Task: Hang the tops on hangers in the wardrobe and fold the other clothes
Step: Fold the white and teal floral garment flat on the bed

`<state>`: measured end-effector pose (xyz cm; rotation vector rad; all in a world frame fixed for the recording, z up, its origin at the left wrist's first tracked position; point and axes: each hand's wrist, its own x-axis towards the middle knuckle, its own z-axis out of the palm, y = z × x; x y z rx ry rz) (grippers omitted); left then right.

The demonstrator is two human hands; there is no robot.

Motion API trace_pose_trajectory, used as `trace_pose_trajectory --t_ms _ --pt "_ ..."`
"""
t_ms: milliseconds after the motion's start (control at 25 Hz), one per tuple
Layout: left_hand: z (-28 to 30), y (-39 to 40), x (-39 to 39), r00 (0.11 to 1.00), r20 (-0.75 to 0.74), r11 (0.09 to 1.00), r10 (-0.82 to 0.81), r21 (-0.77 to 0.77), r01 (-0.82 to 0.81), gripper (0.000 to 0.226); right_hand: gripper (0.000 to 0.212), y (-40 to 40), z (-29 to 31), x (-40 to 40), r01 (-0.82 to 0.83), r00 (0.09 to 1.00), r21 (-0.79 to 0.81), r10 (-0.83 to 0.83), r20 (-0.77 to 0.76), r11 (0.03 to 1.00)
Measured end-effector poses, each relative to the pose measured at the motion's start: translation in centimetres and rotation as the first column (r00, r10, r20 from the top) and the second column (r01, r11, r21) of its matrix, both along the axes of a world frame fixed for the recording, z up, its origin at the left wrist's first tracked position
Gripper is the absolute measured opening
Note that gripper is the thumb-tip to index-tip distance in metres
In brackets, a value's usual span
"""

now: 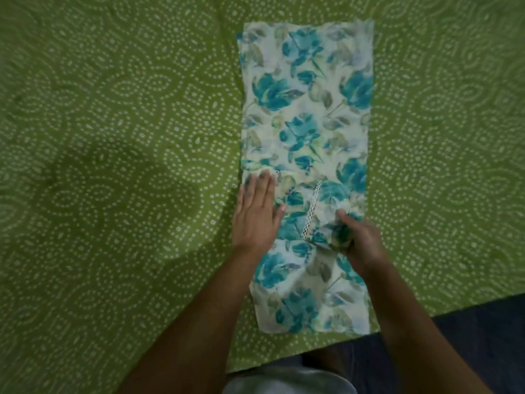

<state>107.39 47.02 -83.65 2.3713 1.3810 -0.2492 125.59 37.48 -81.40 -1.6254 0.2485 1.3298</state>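
Observation:
A cream garment with a teal flower print [306, 109] lies flat as a long narrow strip on the green dotted bedsheet [119, 137]. A folded part with a white lace trim [312, 209] lies across its lower half. My left hand [257, 211] rests flat, fingers straight, on the garment's left edge. My right hand [356, 237] grips a bunch of the flowered cloth at the right side of the folded part.
The bedsheet spreads wide to the left, right and beyond the garment. Its near edge [426, 311] runs diagonally at the lower right, with dark floor [468, 342] below it. Pale clothing on my body [289, 382] shows at the bottom.

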Motion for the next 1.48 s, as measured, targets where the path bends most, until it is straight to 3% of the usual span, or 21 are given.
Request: trace_pose_trajectory --t_ms 240,320,360,440,520,560,600,680,840,920,960,1000,1040,1080,1120,1160,1200,1240,1320,1400,1480 --pt "-3.7 0.2 0.1 0.976 -0.178 0.988 -0.122 0.072 0.137 0.081 0.018 -3.1 -4.6 1.0 -0.096 0.96 -0.256 0.157 0.231 0.962" --pt "-4.1 0.1 0.4 0.978 -0.178 0.986 -0.113 0.104 0.133 0.083 0.018 -3.8 -4.9 1.7 -0.257 0.846 -0.355 0.386 0.367 0.899" --pt "-3.9 0.3 0.4 0.98 -0.161 0.985 -0.115 0.108 0.133 0.081 0.018 -4.4 -4.7 2.3 -0.377 0.692 -0.423 0.554 0.462 0.824" --pt "-2.9 0.9 -0.7 0.958 -0.114 0.958 -0.265 0.081 0.275 0.075 0.025 -6.3 -4.0 4.0 -0.608 0.149 -0.533 0.744 0.652 0.589" --pt "-2.3 0.6 -3.7 0.825 -0.027 0.82 -0.565 0.089 0.565 0.076 0.055 -8.9 -4.2 7.1 -0.744 -0.432 -0.629 0.556 0.71 0.226" --pt "-2.1 0.5 -5.3 0.73 0.002 0.727 -0.684 0.088 0.681 0.08 0.065 -9.8 -4.4 8.9 -0.731 -0.613 -0.681 0.395 0.684 0.046" --pt "-2.3 0.4 -6.6 0.652 0.016 0.65 -0.758 0.095 0.754 0.082 0.069 -10.3 -4.9 10.3 -0.687 -0.714 -0.722 0.257 0.651 -0.079" --pt "-3.3 0.6 -7.7 0.574 -0.006 0.571 -0.819 0.099 0.815 0.082 0.068 -9.7 -6.1 11.3 -0.634 -0.773 -0.748 0.129 0.621 -0.197" --pt "-4.6 0.2 -6.5 0.542 -0.035 0.535 -0.84 0.108 0.838 0.071 0.058 -6.0 -8.5 10.0 -0.737 -0.672 -0.629 0.168 0.721 -0.249" --pt "-4.6 -0.2 -6.1 0.633 0.068 0.636 -0.771 0.066 0.769 0.061 0.052 -5.1 -8.1 10.3 -0.836 -0.548 -0.499 0.327 0.77 -0.228" --pt "-4.1 -0.3 -5.6 0.732 0.163 0.742 -0.661 0.0 0.67 0.057 0.047 -4.5 -7.1 10.1 -0.89 -0.449 -0.424 0.471 0.759 -0.165" --pt "-3.6 -0.3 -4.9 0.866 0.256 0.869 -0.429 -0.144 0.473 0.054 0.04 -3.7 -6.4 10.0 -0.929 -0.311 -0.369 0.633 0.709 -0.044" --pt "-2.6 0.1 -3.5 0.96 0.277 0.93 -0.043 -0.34 0.14 0.047 0.03 -2.4 -5.8 9.8 -0.937 -0.111 -0.329 0.795 0.596 0.115" --pt "-1.7 1.0 -1.8 0.886 0.235 0.825 0.4 -0.513 -0.237 0.033 0.019 -0.7 -5.5 9.8 -0.918 0.179 -0.252 0.886 0.427 0.307" --pt "-1.6 2.4 -0.2 0.668 0.157 0.585 0.727 -0.651 -0.484 0.023 0.016 1.3 -5.2 9.9 -0.845 0.455 -0.165 0.847 0.275 0.508" --pt "-1.8 4.0 0.9 0.508 0.115 0.413 0.854 -0.744 -0.525 0.024 0.017 3.1 -5.2 10.1 -0.75 0.64 -0.085 0.752 0.161 0.656" --pt "-1.9 5.7 1.7 0.424 0.108 0.313 0.899 -0.836 -0.45 0.033 0.017 5.0 -4.9 10.1 -0.67 0.741 -0.016 0.67 0.052 0.742" --pt "-1.9 7.3 2.4 0.403 0.123 0.275 0.907 -0.897 -0.346 0.045 0.023 6.7 -4.4 10.0 -0.611 0.788 0.04 0.613 -0.058 0.79" --pt "-1.7 8.8 3.4 0.453 0.17 0.294 0.875 -0.931 -0.216 0.06 0.032 8.5 -3.4 9.9 -0.613 0.783 0.0 0.607 -0.138 0.79" --pt "-1.5 8.4 2.9 0.534 0.175 0.343 0.827 -0.91 -0.233 0.063 0.033 7.9 -3.0 9.8 -0.67 0.742 -0.099 0.661 -0.112 0.736" --pt "-1.0 6.5 1.4 0.515 0.136 0.352 0.846 -0.869 -0.348 0.053 0.038 5.8 -2.9 9.8 -0.635 0.766 -0.156 0.643 0.003 0.757"
